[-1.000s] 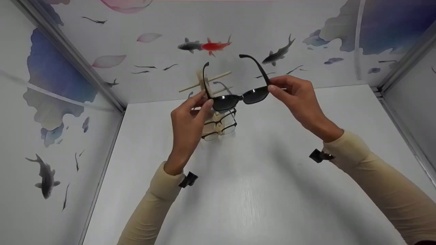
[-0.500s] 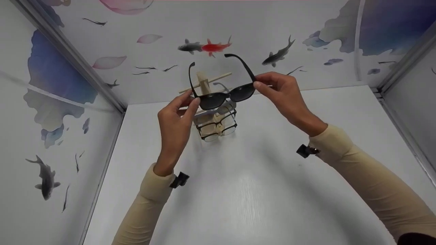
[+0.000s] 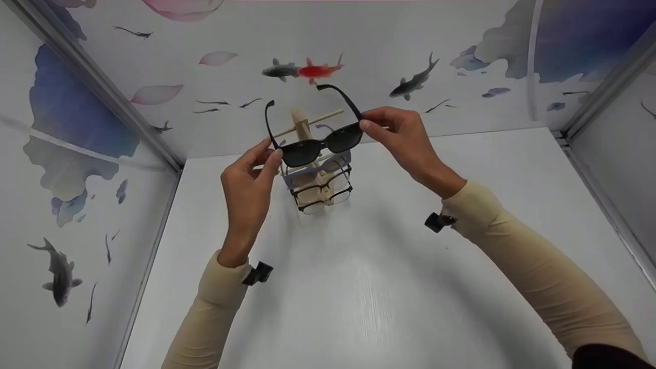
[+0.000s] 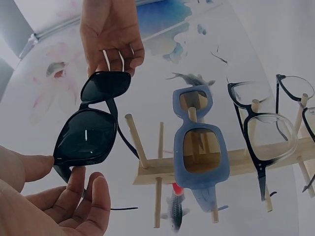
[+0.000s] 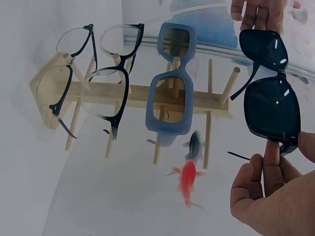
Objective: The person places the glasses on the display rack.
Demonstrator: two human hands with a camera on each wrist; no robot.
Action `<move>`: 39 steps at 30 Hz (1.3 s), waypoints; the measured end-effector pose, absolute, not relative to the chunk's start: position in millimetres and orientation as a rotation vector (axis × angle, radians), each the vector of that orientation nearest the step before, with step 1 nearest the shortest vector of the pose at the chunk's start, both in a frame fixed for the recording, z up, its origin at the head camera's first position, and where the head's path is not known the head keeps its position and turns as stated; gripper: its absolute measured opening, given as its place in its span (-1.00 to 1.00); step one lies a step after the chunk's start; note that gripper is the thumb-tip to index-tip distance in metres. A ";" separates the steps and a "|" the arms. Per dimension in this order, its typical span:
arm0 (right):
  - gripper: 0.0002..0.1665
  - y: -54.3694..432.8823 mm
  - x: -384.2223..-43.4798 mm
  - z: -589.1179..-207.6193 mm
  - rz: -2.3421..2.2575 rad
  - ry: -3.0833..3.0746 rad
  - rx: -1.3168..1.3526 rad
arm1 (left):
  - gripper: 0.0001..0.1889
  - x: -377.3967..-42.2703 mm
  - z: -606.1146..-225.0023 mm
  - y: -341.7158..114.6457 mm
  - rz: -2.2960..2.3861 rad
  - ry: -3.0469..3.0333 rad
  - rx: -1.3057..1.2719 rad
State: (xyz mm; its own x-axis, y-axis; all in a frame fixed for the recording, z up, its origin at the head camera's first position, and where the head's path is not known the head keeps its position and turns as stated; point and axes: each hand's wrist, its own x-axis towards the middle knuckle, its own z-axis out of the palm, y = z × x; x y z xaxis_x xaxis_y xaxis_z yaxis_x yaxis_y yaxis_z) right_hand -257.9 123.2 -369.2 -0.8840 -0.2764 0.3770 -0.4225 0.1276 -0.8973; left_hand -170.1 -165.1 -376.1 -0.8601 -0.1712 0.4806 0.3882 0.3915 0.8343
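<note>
Black sunglasses [image 3: 323,145] with dark lenses and unfolded temples are held up between both hands in the head view. My left hand [image 3: 249,189] pinches the left hinge corner between thumb and fingers. At the opposite hinge, my right hand [image 3: 400,146] grips the frame the same way. Behind and below stands a wooden glasses rack [image 4: 231,160] with paired pegs. Its top pegs [image 5: 210,113] hold nothing, and the sunglasses are near that end, apart from it in both wrist views. Blue-framed sunglasses [image 4: 203,155] with brown lenses sit on the pegs below.
Two pairs of dark-rimmed clear eyeglasses, one pair [image 5: 106,93] beside the blue frames and another pair [image 5: 56,88] beyond, occupy the rack's lower pegs. The rack stands on a white table [image 3: 348,287], close to a back wall [image 3: 369,31] printed with fish.
Both hands have carried the black sunglasses leftward across the view, bringing them in front of the rack's upper part. More of the blue frames below now shows. Both grips stay the same.
</note>
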 end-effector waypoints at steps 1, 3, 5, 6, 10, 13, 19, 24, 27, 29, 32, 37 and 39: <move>-0.67 121.3 -258.9 -369.6 1.868 -2.272 0.707 | -0.58 -170.0 -376.6 -166.3 -1.490 -2.152 -0.179; -0.67 118.2 -261.3 -371.1 1.867 -2.276 0.713 | -0.58 -170.4 -377.7 -168.2 -1.495 -2.149 -0.166; -0.67 116.2 -263.6 -372.8 1.867 -2.275 0.720 | -0.58 -171.9 -379.5 -169.4 -1.502 -2.145 -0.155; -0.67 115.3 -264.9 -373.8 1.870 -2.274 0.723 | -0.58 -173.0 -380.6 -169.7 -1.505 -2.143 -0.151; -0.67 114.0 -270.3 -378.4 1.885 -2.279 0.709 | -0.58 -177.5 -385.4 -168.5 -1.516 -2.142 -0.136; -0.68 113.5 -273.5 -382.3 1.891 -2.295 0.683 | -0.58 -180.0 -389.5 -167.6 -1.522 -2.150 -0.124; -0.67 111.1 -277.4 -388.5 1.903 -2.328 0.650 | -0.58 -183.3 -395.8 -168.1 -1.542 -2.148 -0.111; -0.66 106.9 -278.4 -392.1 1.901 -2.337 0.653 | -0.58 -185.3 -401.5 -172.9 -1.579 -2.137 -0.097; -0.65 107.0 -278.2 -391.4 1.897 -2.345 0.638 | -0.58 -187.5 -402.3 -173.3 -1.598 -2.137 -0.098; -0.64 106.3 -277.8 -390.4 1.889 -2.354 0.624 | -0.58 -188.2 -402.7 -173.6 -1.605 -2.140 -0.099; -0.65 105.7 -277.8 -390.1 1.880 -2.354 0.620 | -0.58 -187.9 -404.4 -174.2 -1.609 -2.148 -0.085; -0.66 105.2 -278.7 -392.2 1.885 -2.347 0.630 | -0.58 -184.7 -407.8 -175.6 -1.616 -2.167 -0.032; -0.66 105.4 -278.7 -392.8 1.882 -2.352 0.627 | -0.58 -184.2 -408.8 -175.6 -1.616 -2.179 -0.018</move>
State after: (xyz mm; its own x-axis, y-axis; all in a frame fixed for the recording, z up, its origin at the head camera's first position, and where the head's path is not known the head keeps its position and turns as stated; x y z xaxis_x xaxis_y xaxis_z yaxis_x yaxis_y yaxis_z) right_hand -278.7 105.4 -392.8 -0.9150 -0.2715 0.2983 -0.3506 0.1695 -0.9211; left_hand -184.2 -175.6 -408.8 -0.9094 -0.2377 0.3414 0.2578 0.3221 0.9109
